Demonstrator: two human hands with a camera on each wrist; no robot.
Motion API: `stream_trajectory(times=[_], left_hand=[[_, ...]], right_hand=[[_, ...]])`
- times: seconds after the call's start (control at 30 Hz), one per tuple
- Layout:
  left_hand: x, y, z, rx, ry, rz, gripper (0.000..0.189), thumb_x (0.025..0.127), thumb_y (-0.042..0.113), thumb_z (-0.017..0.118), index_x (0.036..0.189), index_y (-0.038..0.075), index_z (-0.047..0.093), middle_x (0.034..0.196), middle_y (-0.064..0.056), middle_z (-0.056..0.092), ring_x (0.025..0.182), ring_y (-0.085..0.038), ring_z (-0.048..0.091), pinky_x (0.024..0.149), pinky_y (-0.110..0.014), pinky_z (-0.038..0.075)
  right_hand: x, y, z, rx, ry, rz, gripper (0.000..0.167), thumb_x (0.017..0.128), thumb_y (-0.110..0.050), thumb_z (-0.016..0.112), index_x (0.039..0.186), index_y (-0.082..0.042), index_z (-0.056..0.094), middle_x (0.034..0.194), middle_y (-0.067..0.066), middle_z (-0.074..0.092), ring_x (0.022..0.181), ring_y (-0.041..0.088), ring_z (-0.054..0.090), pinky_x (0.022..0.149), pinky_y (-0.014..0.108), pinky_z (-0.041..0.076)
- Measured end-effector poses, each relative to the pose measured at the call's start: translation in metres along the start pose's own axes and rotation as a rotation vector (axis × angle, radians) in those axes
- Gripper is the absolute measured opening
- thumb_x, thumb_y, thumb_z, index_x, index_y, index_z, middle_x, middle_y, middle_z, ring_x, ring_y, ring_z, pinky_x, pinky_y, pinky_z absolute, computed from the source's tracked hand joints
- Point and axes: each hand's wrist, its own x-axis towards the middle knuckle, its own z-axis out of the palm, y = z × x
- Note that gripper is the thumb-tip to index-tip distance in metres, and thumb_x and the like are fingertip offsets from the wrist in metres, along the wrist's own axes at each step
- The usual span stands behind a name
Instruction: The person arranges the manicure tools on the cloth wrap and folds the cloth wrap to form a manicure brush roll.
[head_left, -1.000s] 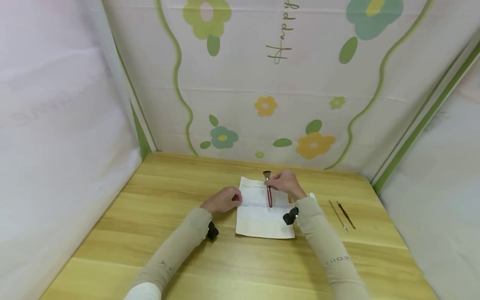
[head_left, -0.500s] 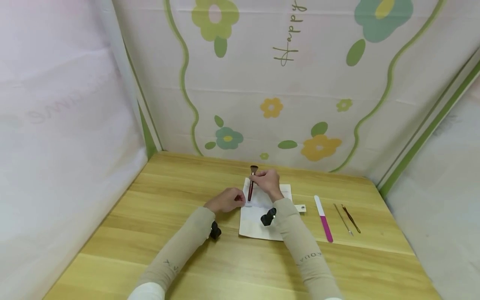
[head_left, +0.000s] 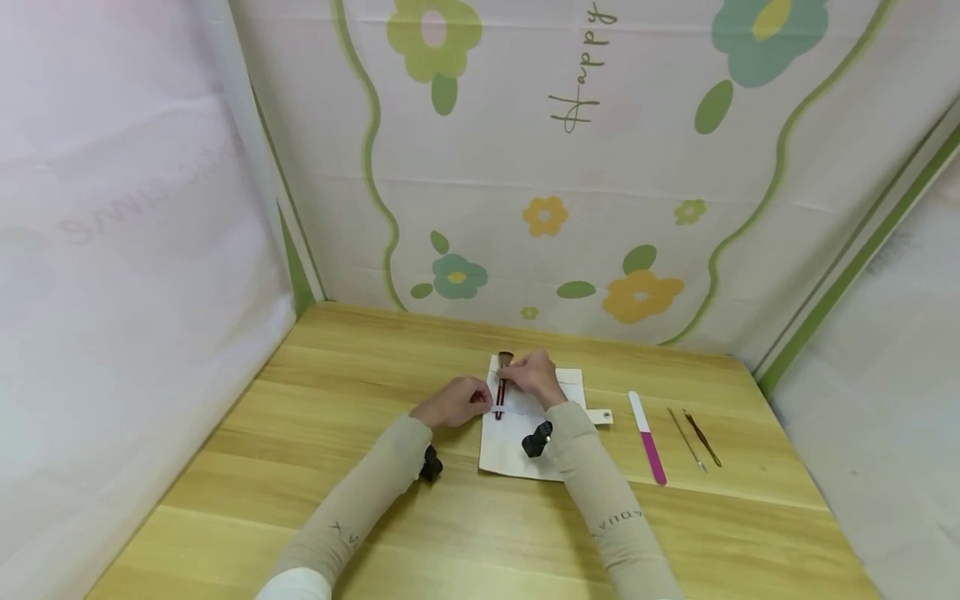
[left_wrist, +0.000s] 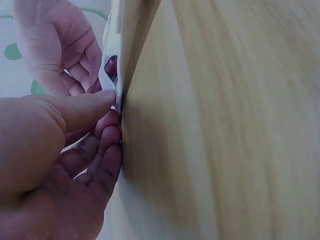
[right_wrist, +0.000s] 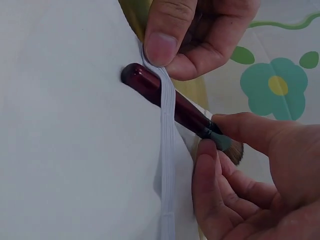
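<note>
A makeup brush [right_wrist: 187, 111] with a dark red handle and brown bristles lies across the left part of an opened white case [head_left: 513, 450]. Its handle passes under a white elastic band [right_wrist: 168, 150], and the rounded end shows on the near side. My right hand [head_left: 534, 375] pinches the brush close to its bristles. At the case's left edge, my left hand [head_left: 455, 402] pinches the band between thumb and fingers. The left wrist view shows the band bulging over the red handle end [left_wrist: 111, 65], beside the left thumb.
Right of the case lie a nail file [head_left: 647, 437] with white and magenta halves, a thin metal tool [head_left: 687, 439] and dark tweezers [head_left: 702, 437]. A strap with a snap [head_left: 600, 417] sticks out from the case's right side. A flowered curtain [head_left: 480, 167] stands behind the table.
My right hand has carried the brush left across the case, then toward me, and the handle has slid under the elastic band. The left hand has stayed at the case's left edge.
</note>
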Motion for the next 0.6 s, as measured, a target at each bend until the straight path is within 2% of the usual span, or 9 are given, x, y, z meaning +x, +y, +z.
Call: stream_trajectory(times=[0.2,0.33,0.47,0.6], left_hand=[[0.0,-0.001,0.0,-0.009,-0.011,-0.022,0.011,0.103,0.006,0.065,0.094,0.006,0.072,0.09,-0.001,0.068,0.082,-0.011,0.056,0.078,-0.026,0.049],[-0.001,0.0,-0.001,-0.009,-0.012,-0.021,0.01,0.103,0.007,0.066,0.095,0.006,0.073,0.092,-0.002,0.069,0.083,-0.011,0.058,0.079,-0.027,0.05],[-0.001,0.003,-0.001,-0.008,-0.005,-0.013,0.011,0.103,0.006,0.066,0.095,0.006,0.073,0.092,-0.003,0.07,0.084,-0.011,0.058,0.08,-0.028,0.05],[-0.002,0.005,-0.002,0.001,-0.001,-0.008,0.011,0.103,0.005,0.065,0.094,0.005,0.072,0.091,-0.003,0.07,0.083,-0.01,0.057,0.078,-0.026,0.05]], right_hand=[[-0.009,-0.002,-0.002,-0.02,-0.051,0.026,0.025,0.086,-0.03,0.088,0.079,-0.006,0.083,0.069,0.006,0.076,0.064,0.014,0.067,0.068,0.025,0.048],[-0.014,-0.004,-0.003,-0.044,-0.072,0.018,0.024,0.084,-0.028,0.089,0.079,-0.006,0.083,0.066,0.004,0.075,0.061,0.012,0.065,0.063,0.024,0.048],[-0.018,-0.005,-0.005,-0.056,-0.11,0.01,0.024,0.083,-0.024,0.089,0.077,-0.002,0.082,0.066,0.008,0.075,0.056,0.012,0.063,0.057,0.024,0.048],[-0.02,-0.006,-0.008,-0.086,-0.164,0.003,0.025,0.082,-0.024,0.09,0.073,-0.003,0.081,0.068,0.011,0.076,0.057,0.014,0.066,0.059,0.024,0.049]])
